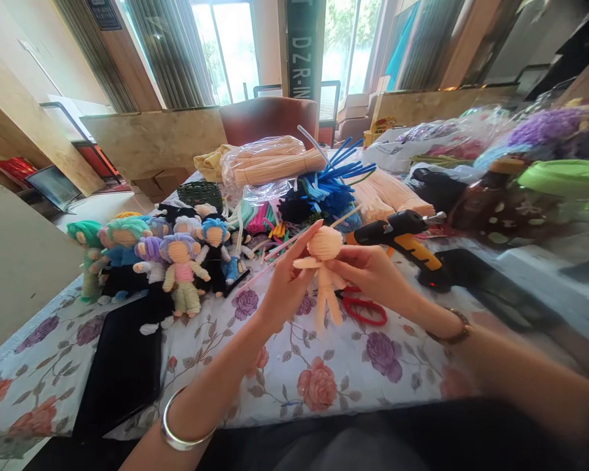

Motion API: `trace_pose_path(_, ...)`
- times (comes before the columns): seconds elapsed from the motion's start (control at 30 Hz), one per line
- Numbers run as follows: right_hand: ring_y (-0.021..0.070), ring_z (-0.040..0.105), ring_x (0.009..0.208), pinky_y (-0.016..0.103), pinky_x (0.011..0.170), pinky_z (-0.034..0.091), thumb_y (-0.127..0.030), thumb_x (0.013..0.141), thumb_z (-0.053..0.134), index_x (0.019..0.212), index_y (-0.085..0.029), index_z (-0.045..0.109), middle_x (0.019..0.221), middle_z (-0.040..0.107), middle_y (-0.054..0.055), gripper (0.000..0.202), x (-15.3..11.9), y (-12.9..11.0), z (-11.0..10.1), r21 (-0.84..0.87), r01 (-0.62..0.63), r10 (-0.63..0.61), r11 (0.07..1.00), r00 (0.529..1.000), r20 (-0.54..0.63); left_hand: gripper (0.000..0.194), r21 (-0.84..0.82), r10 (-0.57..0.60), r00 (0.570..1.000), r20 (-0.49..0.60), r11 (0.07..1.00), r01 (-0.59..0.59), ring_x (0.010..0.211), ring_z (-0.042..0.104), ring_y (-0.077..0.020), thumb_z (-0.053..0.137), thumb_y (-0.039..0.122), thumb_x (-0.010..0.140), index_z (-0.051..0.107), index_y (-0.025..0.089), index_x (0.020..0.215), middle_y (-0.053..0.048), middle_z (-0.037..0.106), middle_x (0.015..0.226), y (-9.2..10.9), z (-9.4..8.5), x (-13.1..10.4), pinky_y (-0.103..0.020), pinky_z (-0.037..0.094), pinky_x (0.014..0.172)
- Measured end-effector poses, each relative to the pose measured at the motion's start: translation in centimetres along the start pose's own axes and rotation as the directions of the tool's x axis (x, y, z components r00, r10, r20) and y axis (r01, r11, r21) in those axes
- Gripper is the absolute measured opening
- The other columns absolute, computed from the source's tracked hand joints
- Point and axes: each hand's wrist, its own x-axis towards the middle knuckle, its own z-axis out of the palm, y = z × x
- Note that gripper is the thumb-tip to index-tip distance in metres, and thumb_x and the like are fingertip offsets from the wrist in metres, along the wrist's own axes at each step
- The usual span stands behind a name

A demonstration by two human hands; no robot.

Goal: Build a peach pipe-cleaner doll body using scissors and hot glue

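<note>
A plain peach doll figure [328,281], made of fuzzy pipe cleaners, is held upright above the table between both hands. It has a round head, thin arms and two legs, with no hair or clothes. My left hand [290,278] grips it at the head and arm on the left, fingers closed. From the other side, my right hand [366,271] pinches its body just below the head. Red-handled scissors [366,311] lie on the cloth behind the doll, their blades partly hidden by it and my right hand.
Finished dolls [184,275] with coloured hair stand at the left, by a black tablet-like slab [125,360]. Behind are peach pipe cleaner bundles [275,163] and blue stems [331,183]. A black-and-yellow cordless tool [412,239] lies right, near a green-lidded jar [562,180]. Flowered cloth [285,386] covers the table.
</note>
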Motion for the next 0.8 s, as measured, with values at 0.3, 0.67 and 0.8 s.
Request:
trace_pose_path(0.3, 0.0167, 0.063, 0.083, 0.029, 0.073, 0.053, -0.039, 0.068, 0.073, 0.099, -0.017, 0.069, 0.095, 0.068, 0.006, 0.039, 0.8, 0.6, -1.1, 0.194, 0.076, -0.1, 0.978, 0.989, 0.112, 0.058, -0.248, -0.063, 0.997, -0.044, 0.968, 0.05, 0.109, 0.058, -0.0203, 0.065, 0.032, 0.079, 0.044, 0.032, 0.132, -0.005, 0.062, 0.121, 0.7, -0.3, 0.5, -0.032, 0.047, 0.091)
trace_pose_path(0.67, 0.019, 0.064, 0.092, 0.036, 0.082, 0.054, -0.034, 0.084, 0.06, 0.079, -0.024, 0.066, 0.095, 0.068, 0.005, 0.013, 0.5, 0.3, -2.1, -0.128, 0.431, -0.449, 0.893, 0.834, -0.322, 0.07, -0.46, -0.256, 0.964, -0.07, 0.866, 0.197, 0.095, 0.066, -0.0198, 0.073, 0.025, 0.07, 0.042, 0.034, 0.131, -0.002, 0.063, 0.106, 1.1, -0.4, 0.4, -0.033, 0.051, 0.084)
trace_pose_path(0.8, 0.0199, 0.066, 0.083, 0.039, 0.077, 0.054, -0.032, 0.09, 0.05, 0.087, -0.025, 0.058, 0.082, 0.067, 0.004, 0.011, -0.2, 0.0, -2.9, -0.206, 0.576, -0.603, 0.791, 0.674, -0.427, 0.067, -0.458, -0.287, 0.954, -0.092, 0.862, 0.215, 0.085, 0.067, -0.0159, 0.074, 0.027, 0.07, 0.043, 0.032, 0.129, 0.0, 0.063, 0.094, 1.1, -0.6, 0.3, -0.031, 0.053, 0.08)
